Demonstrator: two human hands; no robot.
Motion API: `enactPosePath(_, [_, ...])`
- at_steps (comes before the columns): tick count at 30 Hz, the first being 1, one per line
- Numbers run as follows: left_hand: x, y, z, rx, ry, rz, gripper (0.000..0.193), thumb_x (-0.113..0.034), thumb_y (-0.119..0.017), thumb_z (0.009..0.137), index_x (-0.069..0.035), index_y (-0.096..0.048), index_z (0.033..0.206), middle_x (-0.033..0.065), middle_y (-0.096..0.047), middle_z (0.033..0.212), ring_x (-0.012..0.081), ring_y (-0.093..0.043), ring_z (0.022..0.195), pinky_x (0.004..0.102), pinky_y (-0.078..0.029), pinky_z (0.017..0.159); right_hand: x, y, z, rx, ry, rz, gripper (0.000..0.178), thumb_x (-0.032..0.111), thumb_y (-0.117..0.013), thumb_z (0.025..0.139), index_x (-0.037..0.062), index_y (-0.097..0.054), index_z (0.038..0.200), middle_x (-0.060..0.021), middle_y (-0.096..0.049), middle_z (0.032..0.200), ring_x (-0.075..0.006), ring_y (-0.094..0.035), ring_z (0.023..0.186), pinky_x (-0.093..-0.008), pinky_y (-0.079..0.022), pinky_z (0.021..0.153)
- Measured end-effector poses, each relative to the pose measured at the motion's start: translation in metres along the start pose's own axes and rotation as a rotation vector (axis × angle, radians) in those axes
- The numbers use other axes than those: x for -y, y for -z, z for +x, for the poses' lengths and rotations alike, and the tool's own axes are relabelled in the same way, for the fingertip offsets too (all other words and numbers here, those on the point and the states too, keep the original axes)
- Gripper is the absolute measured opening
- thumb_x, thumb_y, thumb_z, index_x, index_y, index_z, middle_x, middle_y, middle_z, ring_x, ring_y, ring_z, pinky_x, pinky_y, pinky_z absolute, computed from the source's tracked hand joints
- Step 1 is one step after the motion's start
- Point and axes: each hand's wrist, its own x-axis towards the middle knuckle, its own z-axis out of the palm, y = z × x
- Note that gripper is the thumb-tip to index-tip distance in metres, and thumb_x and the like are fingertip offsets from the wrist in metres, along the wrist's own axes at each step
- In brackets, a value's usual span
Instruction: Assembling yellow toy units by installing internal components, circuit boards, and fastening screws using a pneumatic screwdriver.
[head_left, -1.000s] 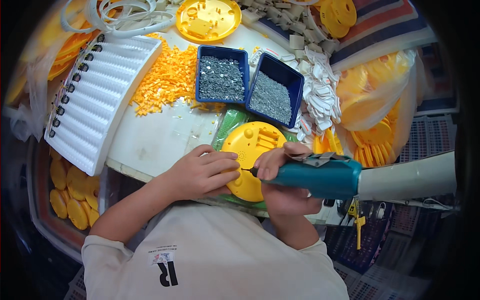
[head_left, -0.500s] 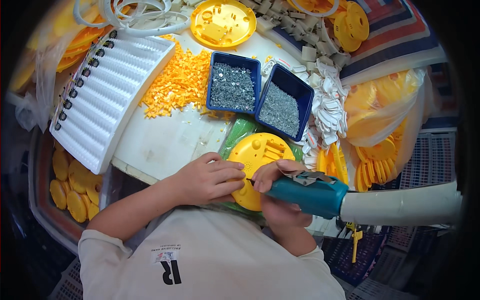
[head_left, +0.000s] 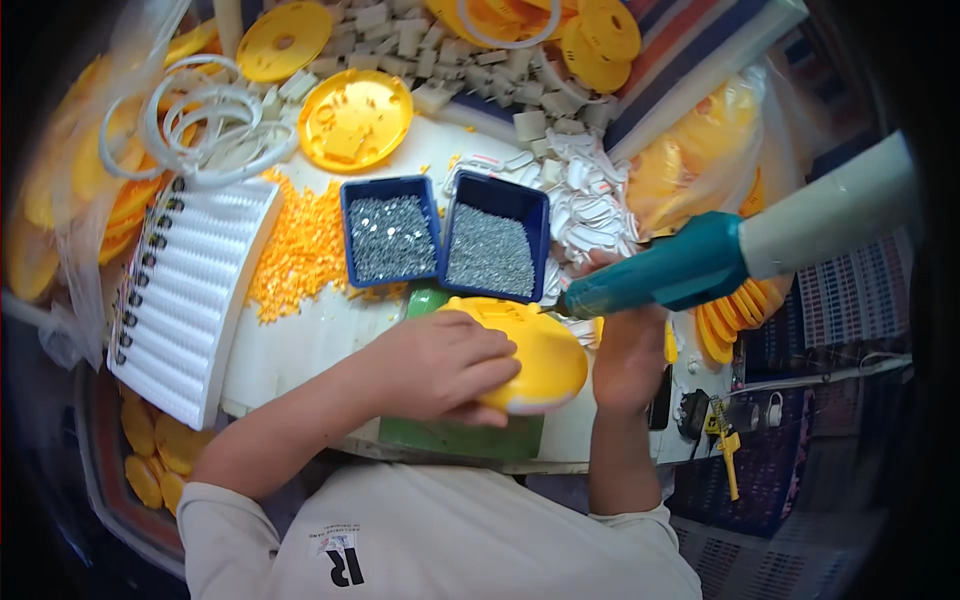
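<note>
My left hand is closed on the near left edge of a round yellow plastic casing, which is tilted up above a green mat. A teal power screwdriver lies across my right hand, its tip pointing left, near the casing's far edge but apart from it. The right fingers are mostly hidden behind the tool; a little of them shows beyond it, beside a pile of white curved plastic pieces. A pale sleeve covers the screwdriver's rear end.
Two blue bins, one of larger screws and one of finer screws, stand beyond the casing. Small orange parts and a white ribbed foam tray are to the left. Another yellow casing lies farther back.
The casing has been tilted up off the mat in my left hand. The screwdriver and my right hand have moved away from it, to the right and farther out. The view has shifted.
</note>
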Motion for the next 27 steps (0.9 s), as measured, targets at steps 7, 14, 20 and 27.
enactPosePath(7, [0.008,0.023,0.019,-0.21,0.115,-0.109,0.053,-0.036,-0.088,0.08,-0.005,-0.067,0.117,0.0131,-0.076,0.106,0.0327,-0.075,0.091,0.0419,-0.059,0.08,-0.026,-0.004,-0.06,-0.046,-0.036,-0.313,0.067,0.043,-0.066,0.099,-0.0031,-0.051,0.145,-0.0178,-0.057,0.136,-0.0298,-0.056,0.127,-0.0425,-0.043,0.111])
enactPosePath(14, [-0.002,0.019,0.021,-0.208,0.295,-0.117,0.051,-0.035,-0.079,0.089,-0.002,-0.065,0.126,0.0175,-0.071,0.119,0.0368,-0.069,0.107,0.0453,-0.054,0.092,-0.021,-0.008,-0.051,-0.046,0.162,-0.44,0.056,0.044,-0.07,0.1,0.0003,-0.064,0.135,-0.0199,-0.061,0.13,-0.0329,-0.062,0.119,-0.0417,-0.05,0.103])
enactPosePath(20, [0.0,0.012,0.01,-0.228,0.331,-0.011,0.056,-0.036,-0.08,0.088,-0.003,-0.063,0.13,0.016,-0.068,0.122,0.0371,-0.066,0.109,0.0462,-0.051,0.095,-0.021,-0.014,-0.042,-0.016,0.175,-0.392,0.054,0.042,-0.072,0.098,0.0021,-0.066,0.135,-0.0175,-0.062,0.126,-0.0317,-0.061,0.118,-0.0409,-0.05,0.102])
enactPosePath(27, [0.001,0.008,0.001,-0.269,0.32,0.053,0.056,-0.043,-0.07,0.098,0.001,-0.059,0.13,0.0194,-0.067,0.118,0.0396,-0.065,0.108,0.0471,-0.052,0.095,-0.024,-0.022,-0.041,-0.021,0.188,-0.408,0.05,0.043,-0.07,0.098,0.0039,-0.07,0.13,-0.0144,-0.064,0.123,-0.0304,-0.062,0.114,-0.0415,-0.049,0.099])
